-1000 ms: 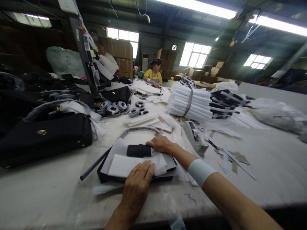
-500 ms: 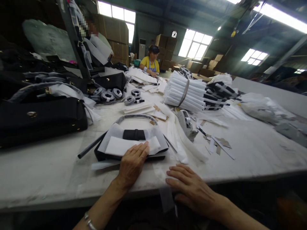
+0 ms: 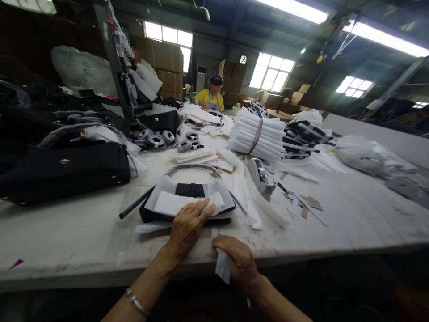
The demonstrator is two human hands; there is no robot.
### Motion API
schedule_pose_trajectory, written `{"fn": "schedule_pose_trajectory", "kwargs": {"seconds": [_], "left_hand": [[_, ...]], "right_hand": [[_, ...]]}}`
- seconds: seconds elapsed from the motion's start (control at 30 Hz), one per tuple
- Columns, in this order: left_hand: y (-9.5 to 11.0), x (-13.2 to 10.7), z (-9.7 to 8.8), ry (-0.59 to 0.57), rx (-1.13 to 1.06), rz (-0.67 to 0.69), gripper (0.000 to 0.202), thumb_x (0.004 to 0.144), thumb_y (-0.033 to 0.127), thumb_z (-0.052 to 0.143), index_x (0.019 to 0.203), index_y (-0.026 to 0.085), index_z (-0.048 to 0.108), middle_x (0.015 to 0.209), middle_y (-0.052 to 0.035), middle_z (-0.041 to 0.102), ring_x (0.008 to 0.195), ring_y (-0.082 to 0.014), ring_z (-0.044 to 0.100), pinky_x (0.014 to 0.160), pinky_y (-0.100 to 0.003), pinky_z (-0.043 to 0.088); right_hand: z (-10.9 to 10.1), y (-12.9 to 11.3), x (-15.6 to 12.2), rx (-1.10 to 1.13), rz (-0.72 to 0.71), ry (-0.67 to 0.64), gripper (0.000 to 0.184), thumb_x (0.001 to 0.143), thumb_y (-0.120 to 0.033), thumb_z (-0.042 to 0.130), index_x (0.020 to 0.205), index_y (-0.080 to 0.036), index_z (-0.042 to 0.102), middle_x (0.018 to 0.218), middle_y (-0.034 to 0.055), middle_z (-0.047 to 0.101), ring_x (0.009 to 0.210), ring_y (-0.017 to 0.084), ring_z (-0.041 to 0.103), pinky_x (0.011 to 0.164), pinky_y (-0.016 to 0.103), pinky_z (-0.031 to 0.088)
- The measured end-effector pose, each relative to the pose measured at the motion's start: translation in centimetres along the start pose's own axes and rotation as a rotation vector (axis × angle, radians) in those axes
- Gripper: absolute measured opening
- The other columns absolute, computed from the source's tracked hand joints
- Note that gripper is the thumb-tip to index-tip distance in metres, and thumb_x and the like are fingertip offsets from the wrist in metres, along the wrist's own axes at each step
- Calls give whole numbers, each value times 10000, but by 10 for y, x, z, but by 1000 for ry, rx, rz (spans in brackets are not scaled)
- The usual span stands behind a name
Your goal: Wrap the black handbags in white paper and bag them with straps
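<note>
A small black handbag (image 3: 157,215) lies flat on the white table (image 3: 351,214), with white paper (image 3: 174,202) wrapped over its front and its handle (image 3: 194,167) arching away from me. My left hand (image 3: 189,223) lies flat on the paper, fingers stretched out and pressing down. At the table's near edge, just right of the bag, my right hand (image 3: 239,259) is closed in a pinch on a strip of clear tape (image 3: 222,264) that hangs over the edge.
A tape dispenser (image 3: 260,176) stands right of the bag among paper scraps (image 3: 306,205). A larger black handbag (image 3: 67,170) sits at left. Behind are tape rolls (image 3: 157,139), a bundled stack of white wrapped pieces (image 3: 258,134) and plastic bags (image 3: 368,154). A person in yellow (image 3: 211,96) works far back.
My right hand left the bag, came back to the table's near edge and pinched up a strip of tape. My left hand stayed pressed on the paper.
</note>
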State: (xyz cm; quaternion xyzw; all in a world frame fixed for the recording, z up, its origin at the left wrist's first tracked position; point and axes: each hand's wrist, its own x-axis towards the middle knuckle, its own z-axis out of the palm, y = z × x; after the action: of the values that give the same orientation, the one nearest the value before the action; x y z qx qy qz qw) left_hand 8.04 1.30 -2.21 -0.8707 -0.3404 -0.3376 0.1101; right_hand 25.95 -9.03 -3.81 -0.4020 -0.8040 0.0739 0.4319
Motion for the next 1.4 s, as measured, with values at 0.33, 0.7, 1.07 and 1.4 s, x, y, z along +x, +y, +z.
{"fn": "schedule_pose_trajectory", "kwargs": {"seconds": [0.33,0.7,1.07,1.4], "left_hand": [[1,-3,0,6,-50,-1,393,934,144,488,1286,293,582,1286,-17,657,1169,-207,615,996,-382,480],[1,-5,0,15,-120,-25,430,965,139,412,1381,225,482,1311,-29,640,1203,-199,589,1033,-372,445],[2,-3,1,88,-60,-48,373,960,178,489,1330,134,511,1249,-75,675,1127,-198,634,1020,-339,442],[3,-3,0,91,-65,-27,338,984,158,403,1280,187,563,1343,-42,616,1176,-189,608,1015,-350,434]], "right_hand": [[-18,-5,14,51,-60,-208,271,915,-159,486,1142,-183,632,955,105,747,881,208,720,814,311,584],[-75,-6,104,54,36,-297,218,900,-315,659,1104,-243,683,1056,51,735,1053,203,669,957,323,525],[-41,35,109,-102,-92,-208,162,950,-135,520,973,-207,663,964,42,741,970,166,684,1048,385,472],[-48,19,92,-190,-265,-143,233,912,-51,499,1028,-178,655,995,64,743,1016,172,677,1084,441,444]]}}
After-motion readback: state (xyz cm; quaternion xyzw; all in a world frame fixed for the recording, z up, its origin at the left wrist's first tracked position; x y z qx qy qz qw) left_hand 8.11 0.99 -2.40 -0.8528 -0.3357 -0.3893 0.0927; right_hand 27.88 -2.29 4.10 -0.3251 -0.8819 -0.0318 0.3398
